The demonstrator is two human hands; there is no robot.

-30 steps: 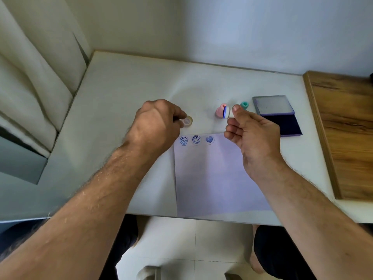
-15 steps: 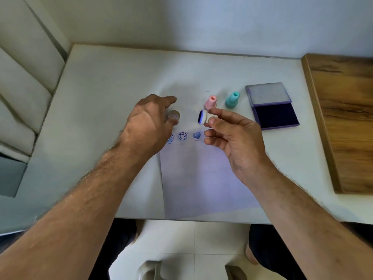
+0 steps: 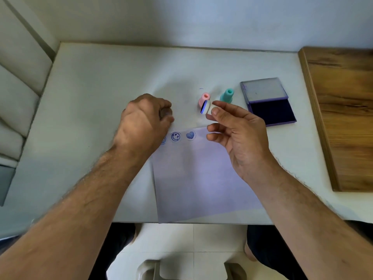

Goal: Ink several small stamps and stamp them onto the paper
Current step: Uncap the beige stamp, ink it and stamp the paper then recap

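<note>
Right hand [image 3: 238, 134] now holds the white stamp [image 3: 207, 107] pinched at its fingertips, lifted since a second ago, its inked face turned sideways above the paper [image 3: 197, 178]. Left hand [image 3: 143, 122] curls over a small cap, barely visible. Likely stamping comes next beside the heart print [image 3: 190, 135].

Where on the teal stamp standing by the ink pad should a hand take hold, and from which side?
Pinch the narrow upper handle of the teal stamp, coming from above. It stands upright on its wider base, so the handle is probably the easiest grip. The pink stamp to its left and the ink pad to its right crowd the sides.
</note>
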